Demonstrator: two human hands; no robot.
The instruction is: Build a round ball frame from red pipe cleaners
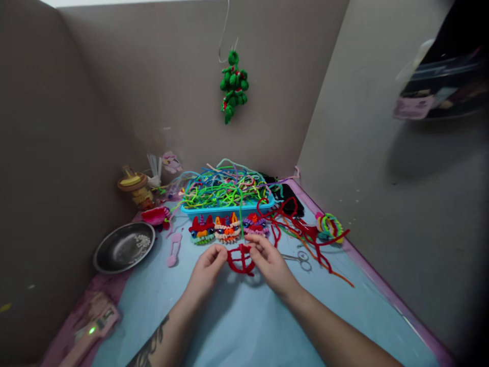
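Observation:
Between my hands is a round frame of red pipe cleaner (241, 271), with crossing bars inside a curved rim. My left hand (208, 267) is closed, thumb and fingers pinching the frame's left edge. On the other side, my right hand (270, 262) pinches its upper right edge. A green pipe cleaner (241, 211) stands upright just behind my right fingertips; whether it joins the frame I cannot tell. Just beyond my hands sit three colourful pipe-cleaner faces: a red one (201, 229), an orange and cream one (227, 229) and a purple one (256, 225).
A blue basket (214, 210) full of pipe cleaners stands at the back. Loose red pipe cleaners (313, 237) and scissors (301, 260) lie to the right. Left are a metal bowl (114, 250) with white beads, a pink clip (174, 250) and a pink device (103, 321). Walls enclose the table.

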